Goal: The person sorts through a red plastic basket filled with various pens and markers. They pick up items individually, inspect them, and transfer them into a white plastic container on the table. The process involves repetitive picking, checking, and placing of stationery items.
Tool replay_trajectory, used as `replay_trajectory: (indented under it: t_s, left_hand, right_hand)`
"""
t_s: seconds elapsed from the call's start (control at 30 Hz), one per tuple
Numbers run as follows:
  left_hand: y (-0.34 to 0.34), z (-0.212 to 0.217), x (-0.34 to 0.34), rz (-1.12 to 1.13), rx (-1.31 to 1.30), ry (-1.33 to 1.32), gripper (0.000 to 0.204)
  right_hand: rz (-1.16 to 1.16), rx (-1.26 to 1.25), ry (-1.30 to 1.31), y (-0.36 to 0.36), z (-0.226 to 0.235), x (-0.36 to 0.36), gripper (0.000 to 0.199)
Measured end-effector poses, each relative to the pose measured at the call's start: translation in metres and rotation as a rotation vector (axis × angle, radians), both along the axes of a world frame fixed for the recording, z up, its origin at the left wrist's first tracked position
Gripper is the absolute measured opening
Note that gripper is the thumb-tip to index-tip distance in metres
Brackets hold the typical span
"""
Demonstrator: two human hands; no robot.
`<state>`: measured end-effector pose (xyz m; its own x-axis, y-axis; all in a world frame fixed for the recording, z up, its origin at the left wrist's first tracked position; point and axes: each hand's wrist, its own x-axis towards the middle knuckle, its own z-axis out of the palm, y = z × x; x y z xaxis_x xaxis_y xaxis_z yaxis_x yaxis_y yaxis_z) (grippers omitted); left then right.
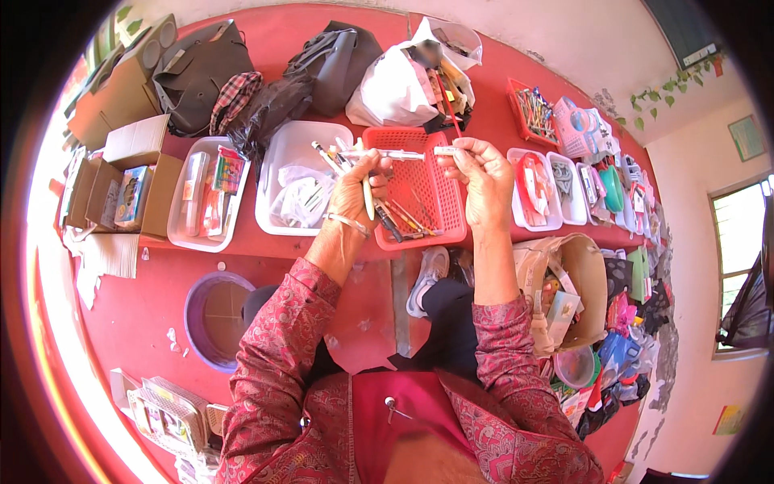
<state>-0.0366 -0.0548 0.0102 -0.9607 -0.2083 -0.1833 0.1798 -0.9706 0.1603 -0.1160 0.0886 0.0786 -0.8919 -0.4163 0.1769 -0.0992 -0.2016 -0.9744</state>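
We clasp pens point(326, 159) in our left hand point(355, 192); our right hand point(487, 179) pinches a white cap point(444, 151) between its fingers point(471, 146). Our red worktop point(488, 85) meets a pale wall point(685, 173).

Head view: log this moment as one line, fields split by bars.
left hand: grips white pen, bunch of pens | right hand: pinches small white piece | red basket: holds pencils

Pens point(327, 159) — partly hidden by left fingers point(374, 165) | dark board point(684, 26) — cut by top edge | framed picture point(746, 137): details too small
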Motion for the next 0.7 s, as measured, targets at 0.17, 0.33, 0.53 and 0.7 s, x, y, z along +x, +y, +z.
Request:
replay_trajectory:
  t_s: [0.17,0.33,0.53,0.7]
  left_hand:
    - [0.001,0.011,0.006,0.046,-0.05,-0.063,0.008]
    - [0.002,0.011,0.005,0.061,-0.055,-0.091,0.007]
    - [0.002,0.014,0.007,0.082,-0.088,-0.089,0.007]
    - [-0.001,0.017,0.009,0.051,-0.171,-0.034,0.012]
  right_hand:
    - [-0.012,0.066,0.091,-0.004,0.003,0.009,0.011]
    - [-0.013,0.101,0.135,-0.006,0.002,0.011,0.011]
    - [0.014,0.12,0.147,-0.005,0.003,0.011,0.01]
    - [0.077,0.129,0.058,0.004,0.006,0.002,0.009]
